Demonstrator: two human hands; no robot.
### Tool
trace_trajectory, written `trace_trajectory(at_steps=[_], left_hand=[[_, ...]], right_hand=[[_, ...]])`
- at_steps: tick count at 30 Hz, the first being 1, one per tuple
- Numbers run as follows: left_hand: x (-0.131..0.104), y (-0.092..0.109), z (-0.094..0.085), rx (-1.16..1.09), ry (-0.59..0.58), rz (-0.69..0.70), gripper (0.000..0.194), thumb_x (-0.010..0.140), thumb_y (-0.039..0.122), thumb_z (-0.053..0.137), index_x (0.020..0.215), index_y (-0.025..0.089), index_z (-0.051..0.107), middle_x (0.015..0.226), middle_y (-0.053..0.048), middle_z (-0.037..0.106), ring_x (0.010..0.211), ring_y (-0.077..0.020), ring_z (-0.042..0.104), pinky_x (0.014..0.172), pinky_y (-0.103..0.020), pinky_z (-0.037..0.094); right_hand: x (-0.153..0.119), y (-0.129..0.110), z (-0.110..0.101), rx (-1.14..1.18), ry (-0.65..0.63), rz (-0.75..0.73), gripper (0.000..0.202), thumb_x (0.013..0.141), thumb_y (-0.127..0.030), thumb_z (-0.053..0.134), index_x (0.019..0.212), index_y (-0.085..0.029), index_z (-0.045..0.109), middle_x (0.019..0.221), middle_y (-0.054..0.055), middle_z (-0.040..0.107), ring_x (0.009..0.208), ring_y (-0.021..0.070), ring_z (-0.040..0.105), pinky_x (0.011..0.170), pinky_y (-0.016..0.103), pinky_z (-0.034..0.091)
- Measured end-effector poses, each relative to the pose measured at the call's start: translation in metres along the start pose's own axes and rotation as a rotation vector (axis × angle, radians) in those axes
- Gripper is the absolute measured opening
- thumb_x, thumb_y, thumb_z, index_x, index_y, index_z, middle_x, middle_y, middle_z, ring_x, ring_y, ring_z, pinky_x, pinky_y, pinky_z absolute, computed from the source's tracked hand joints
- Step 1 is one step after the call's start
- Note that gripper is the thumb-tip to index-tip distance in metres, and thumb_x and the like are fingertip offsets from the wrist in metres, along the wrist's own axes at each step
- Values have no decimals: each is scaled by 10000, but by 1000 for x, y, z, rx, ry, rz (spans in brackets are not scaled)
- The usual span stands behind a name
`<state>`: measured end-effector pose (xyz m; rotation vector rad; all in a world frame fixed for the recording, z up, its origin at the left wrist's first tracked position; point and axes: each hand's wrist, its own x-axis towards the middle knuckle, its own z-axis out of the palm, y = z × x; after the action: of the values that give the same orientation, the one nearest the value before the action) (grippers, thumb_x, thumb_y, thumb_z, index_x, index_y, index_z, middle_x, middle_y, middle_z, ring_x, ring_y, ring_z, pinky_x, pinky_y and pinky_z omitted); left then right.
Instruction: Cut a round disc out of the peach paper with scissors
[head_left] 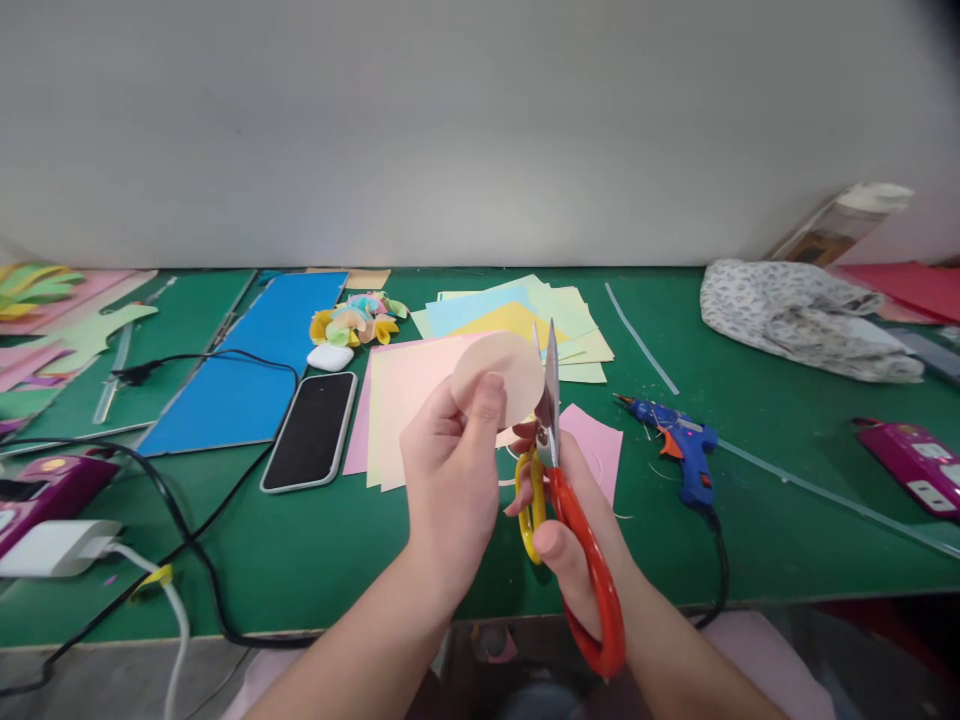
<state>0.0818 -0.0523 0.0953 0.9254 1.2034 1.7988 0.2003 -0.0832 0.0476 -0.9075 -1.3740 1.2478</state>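
Note:
My left hand [457,460] pinches a round, pale cream paper disc [502,370] between thumb and fingers, its face turned towards me. In my right hand [577,540] are scissors [589,560] with one red and one yellow handle loop. The scissor blades point up and stand slightly apart, close by the disc's right edge; I cannot tell whether they touch it. Below and behind my hands lie pastel paper sheets [401,400] in pink and cream. A pink paper piece [600,450] with a round cut line lies behind my right hand.
A black-screened phone [311,430], a white earbud case [330,357] and a blue board [240,370] are on the left, with cables. Paper petals [356,320] and coloured sheets [517,305] lie farther back. On the right are a blue glue gun [682,440] and a patterned cloth [795,315].

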Motion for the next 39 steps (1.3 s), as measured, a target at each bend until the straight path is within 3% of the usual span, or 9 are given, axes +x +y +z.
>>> trace_trajectory(at_steps=[6, 18, 24, 28, 35, 39], left_hand=[[1, 1, -2, -23, -16, 0, 190, 939, 436, 847, 951, 247, 866, 889, 16, 819, 801, -125, 737, 696, -199, 591], [6, 5, -3, -10, -9, 3, 251, 908, 454, 874, 988, 217, 845, 939, -9, 834, 848, -156, 766, 744, -238, 617], [8, 9, -1, -27, 26, 1, 203, 896, 401, 876, 973, 215, 847, 941, -4, 835, 802, -145, 738, 700, -239, 591], [7, 8, -2, 2, 24, 14, 252, 892, 436, 881, 986, 204, 848, 888, 2, 814, 775, -140, 710, 696, -240, 577], [6, 6, -5, 62, -35, 53, 236, 943, 465, 833, 945, 230, 856, 869, -2, 813, 789, -144, 723, 689, -232, 581], [5, 7, -4, 85, -18, 44, 244, 944, 460, 828, 960, 219, 853, 903, -21, 826, 806, -163, 736, 700, -245, 587]], right_hand=[[0, -7, 1, 3, -10, -16, 779, 868, -897, 661, 1378, -308, 648, 1014, 32, 559, 725, 186, 539, 613, 331, 514], [1, -17, -2, -7, -49, 99, 834, 850, -917, 660, 1392, -283, 645, 967, -2, 505, 672, 146, 446, 573, 303, 418], [3, -17, -3, 19, -41, 61, 970, 735, -974, 701, 1396, -268, 629, 1144, 67, 595, 777, 187, 573, 700, 353, 576], [1, -15, -4, 10, -43, 16, 956, 748, -952, 715, 1437, -296, 624, 1254, 97, 619, 924, 234, 630, 807, 376, 630], [2, -8, -1, -34, -12, 3, 974, 737, -1011, 643, 1372, -273, 650, 1065, 73, 606, 812, 227, 619, 708, 380, 653], [3, -5, 0, -46, -17, -10, 932, 792, -986, 617, 1393, -274, 633, 1108, 87, 620, 778, 213, 608, 695, 378, 646]])
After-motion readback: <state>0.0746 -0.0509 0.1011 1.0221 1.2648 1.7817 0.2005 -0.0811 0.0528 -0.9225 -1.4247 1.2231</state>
